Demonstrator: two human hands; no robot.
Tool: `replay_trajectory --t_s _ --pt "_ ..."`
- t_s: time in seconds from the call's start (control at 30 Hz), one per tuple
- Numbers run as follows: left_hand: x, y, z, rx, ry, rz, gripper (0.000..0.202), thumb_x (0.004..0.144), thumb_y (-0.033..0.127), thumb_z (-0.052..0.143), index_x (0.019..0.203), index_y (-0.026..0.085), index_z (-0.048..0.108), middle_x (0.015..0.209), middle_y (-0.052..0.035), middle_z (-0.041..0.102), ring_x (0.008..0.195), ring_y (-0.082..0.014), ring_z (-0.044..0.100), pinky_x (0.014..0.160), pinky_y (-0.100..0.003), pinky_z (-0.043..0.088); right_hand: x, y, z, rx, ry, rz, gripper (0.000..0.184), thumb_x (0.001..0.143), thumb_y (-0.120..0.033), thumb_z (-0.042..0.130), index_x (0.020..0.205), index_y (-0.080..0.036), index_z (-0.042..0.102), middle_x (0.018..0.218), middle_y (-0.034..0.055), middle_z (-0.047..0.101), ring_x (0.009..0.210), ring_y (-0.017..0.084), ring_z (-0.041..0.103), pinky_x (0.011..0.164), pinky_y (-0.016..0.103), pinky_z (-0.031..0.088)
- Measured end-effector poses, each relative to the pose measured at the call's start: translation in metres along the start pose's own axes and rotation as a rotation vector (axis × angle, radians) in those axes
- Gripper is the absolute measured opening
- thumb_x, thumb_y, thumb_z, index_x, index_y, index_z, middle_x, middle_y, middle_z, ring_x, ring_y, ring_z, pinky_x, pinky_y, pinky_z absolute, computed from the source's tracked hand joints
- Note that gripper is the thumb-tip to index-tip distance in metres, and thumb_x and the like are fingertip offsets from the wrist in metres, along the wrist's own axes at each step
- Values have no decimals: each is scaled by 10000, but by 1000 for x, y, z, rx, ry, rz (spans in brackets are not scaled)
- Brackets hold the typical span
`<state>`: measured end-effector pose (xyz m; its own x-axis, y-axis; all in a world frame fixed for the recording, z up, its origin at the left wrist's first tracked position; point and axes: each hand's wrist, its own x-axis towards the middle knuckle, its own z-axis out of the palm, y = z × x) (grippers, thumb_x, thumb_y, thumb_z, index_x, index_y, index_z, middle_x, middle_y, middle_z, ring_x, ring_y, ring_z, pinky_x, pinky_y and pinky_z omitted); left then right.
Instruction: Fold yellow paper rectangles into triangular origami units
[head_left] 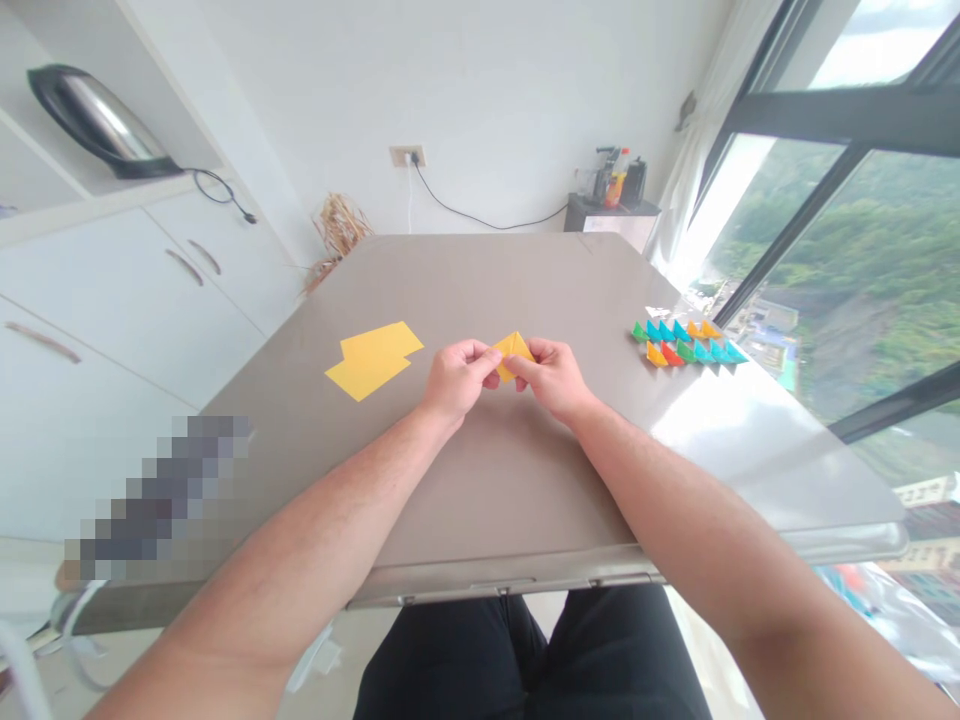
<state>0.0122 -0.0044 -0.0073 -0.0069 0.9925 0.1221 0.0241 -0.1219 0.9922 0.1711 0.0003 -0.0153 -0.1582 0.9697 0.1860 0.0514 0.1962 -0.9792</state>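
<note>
A small piece of folded yellow paper (515, 346) is held up over the middle of the table, its top corner pointing away from me. My left hand (459, 378) pinches its left side between thumb and fingers. On the opposite side my right hand (553, 376) grips it the same way, thumb on top. Crease lines show on the paper's face; its lower part is partly covered by the fingers. Left of my hands, flat yellow paper sheets (373, 362) lie overlapping. Two rows of small folded paper boats (686, 343) in green, blue, orange and red stand at the right.
The grey table (480, 275) reaches toward a white wall with a socket (407, 157). A pixelated dark object (161, 495) lies at the table's left edge. White cabinets with a kettle (105, 120) stand left; a large window is at right. Bottles top a small cabinet (611, 218) behind.
</note>
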Motion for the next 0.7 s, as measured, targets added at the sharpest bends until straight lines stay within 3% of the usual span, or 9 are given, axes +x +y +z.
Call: replay_trajectory --t_s 0.13,0.27,0.43,0.7 --pt "0 0 -1 -21 -77 17 214 739 372 753 720 174 673 713 -29 686 650 -150 624 646 -299 519 -3 -4 -3 -32 -9 7 200 773 -336 687 651 -195 613 629 -9 564 616 126 494 573 274 386" --pt "4 -5 -2 0 4 35 201 720 319 740 634 176 627 597 -4 619 573 -131 574 592 -278 467 -3 -6 -4 -52 -43 31 260 782 -405 727 666 -190 637 618 0 589 591 124 488 566 278 386" --pt "7 -8 -3 17 69 34 189 731 312 733 646 184 622 573 -1 606 543 -130 553 585 -289 459 -1 -3 -7 26 4 64 320 757 -453 777 647 -189 632 615 15 626 579 130 539 592 288 441" --pt "3 -5 -1 -25 -43 30 213 709 358 792 713 175 684 716 -37 693 697 -163 635 665 -303 525 -1 -6 -7 -35 40 51 356 721 -493 809 645 -180 658 613 25 647 570 128 555 577 280 455"
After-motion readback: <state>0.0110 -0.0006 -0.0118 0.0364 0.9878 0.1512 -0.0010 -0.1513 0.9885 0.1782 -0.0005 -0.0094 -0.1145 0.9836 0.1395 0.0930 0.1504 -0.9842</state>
